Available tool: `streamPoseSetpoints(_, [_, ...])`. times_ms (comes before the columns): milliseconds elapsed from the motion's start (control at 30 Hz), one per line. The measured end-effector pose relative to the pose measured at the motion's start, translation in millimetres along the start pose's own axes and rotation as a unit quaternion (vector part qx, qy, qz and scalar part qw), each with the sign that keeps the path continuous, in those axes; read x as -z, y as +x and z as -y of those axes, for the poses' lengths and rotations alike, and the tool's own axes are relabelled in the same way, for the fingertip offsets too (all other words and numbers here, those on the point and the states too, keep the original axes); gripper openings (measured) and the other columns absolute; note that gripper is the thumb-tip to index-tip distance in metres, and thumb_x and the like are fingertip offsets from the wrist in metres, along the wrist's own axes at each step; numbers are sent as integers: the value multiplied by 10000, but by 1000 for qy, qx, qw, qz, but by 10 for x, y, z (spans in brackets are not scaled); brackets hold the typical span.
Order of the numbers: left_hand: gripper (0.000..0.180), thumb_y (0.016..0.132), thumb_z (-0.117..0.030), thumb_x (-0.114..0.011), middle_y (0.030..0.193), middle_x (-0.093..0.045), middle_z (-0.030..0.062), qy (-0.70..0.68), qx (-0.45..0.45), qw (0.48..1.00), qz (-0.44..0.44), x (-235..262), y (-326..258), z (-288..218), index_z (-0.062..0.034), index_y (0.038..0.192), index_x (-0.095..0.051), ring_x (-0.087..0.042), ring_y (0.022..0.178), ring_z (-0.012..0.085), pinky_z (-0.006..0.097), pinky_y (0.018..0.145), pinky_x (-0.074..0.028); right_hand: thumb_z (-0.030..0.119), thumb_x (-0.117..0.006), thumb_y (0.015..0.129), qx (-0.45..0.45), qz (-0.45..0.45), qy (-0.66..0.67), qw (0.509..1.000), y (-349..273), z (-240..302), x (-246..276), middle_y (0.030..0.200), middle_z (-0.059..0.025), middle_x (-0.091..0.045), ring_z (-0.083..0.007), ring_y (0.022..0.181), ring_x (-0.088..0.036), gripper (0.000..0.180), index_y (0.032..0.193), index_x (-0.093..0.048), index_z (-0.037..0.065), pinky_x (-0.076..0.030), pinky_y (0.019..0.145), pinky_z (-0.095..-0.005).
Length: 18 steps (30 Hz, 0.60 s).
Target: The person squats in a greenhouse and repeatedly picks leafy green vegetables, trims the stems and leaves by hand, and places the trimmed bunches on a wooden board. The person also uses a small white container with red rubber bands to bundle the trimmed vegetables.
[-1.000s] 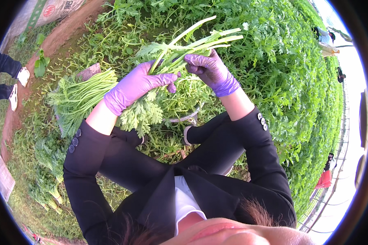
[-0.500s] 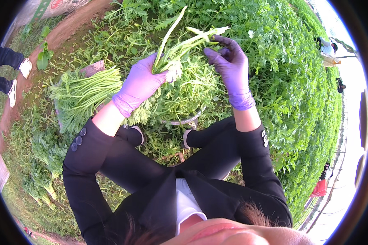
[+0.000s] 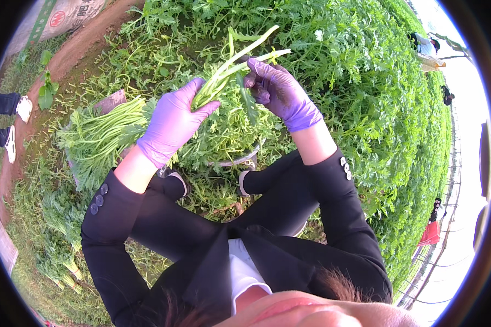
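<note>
My left hand (image 3: 172, 121), in a purple glove, is closed around the lower part of a small bunch of leafy green stems (image 3: 220, 82). Their pale cut ends point up and to the right. My right hand (image 3: 281, 92), gloved in purple with dark soil stains, has its fingers curled in beside those stems. A drooping green leaf (image 3: 247, 101) hangs at its fingertips and seems pinched there. Below both hands stands a round tub (image 3: 240, 162) heaped with loose greens (image 3: 232, 133); only part of its rim shows.
A large pile of aligned stems (image 3: 106, 133) lies to the left. Tied bundles (image 3: 68, 272) rest on the ground at lower left. Dense growing greens (image 3: 387, 125) fill the right side. Another person's shoes (image 3: 17, 122) stand on the dirt path (image 3: 60, 65), near a printed sack (image 3: 65, 22).
The stems have tilted further to the right in my left hand. My right hand has moved left and down, curling its fingers closer to the bunch. The whole view has shifted slightly.
</note>
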<state>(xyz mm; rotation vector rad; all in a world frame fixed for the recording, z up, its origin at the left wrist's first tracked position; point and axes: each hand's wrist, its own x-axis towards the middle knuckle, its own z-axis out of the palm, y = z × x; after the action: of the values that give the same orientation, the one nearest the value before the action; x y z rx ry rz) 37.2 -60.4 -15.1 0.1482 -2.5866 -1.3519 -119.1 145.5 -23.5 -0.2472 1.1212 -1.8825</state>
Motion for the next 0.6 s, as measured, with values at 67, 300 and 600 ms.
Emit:
streamPoseSetpoints(67, [422,871,-273,-753,939,-715,164,15,26,999,25,2,2,-3,-30,1187,-615,-701,825,285,339,741,-532,126,-587,985,20,4,143,989,115,32,177,770,-61,-619,-89,532,-475,216,1103,-619,-52,-398,487,-216])
streamPoseSetpoints(300, [398,851,-221,-742,983,-704,167,59,25,997,-41,104,1,137,-63,1193,-612,-691,860,348,374,735,-548,112,-595,986,243,-249,-52,936,-159,559,459,855,-99,-691,-83,635,-595,194,1051,-648,-63,-459,534,-206])
streamPoseSetpoints(600, [334,859,-230,-741,979,-714,107,210,-92,969,-89,42,1,46,-113,1146,-616,-707,782,298,361,666,-568,47,-682,910,104,-308,-118,938,-45,348,-341,886,-133,-720,-143,632,-663,169,1019,-650,-79,-552,572,-242])
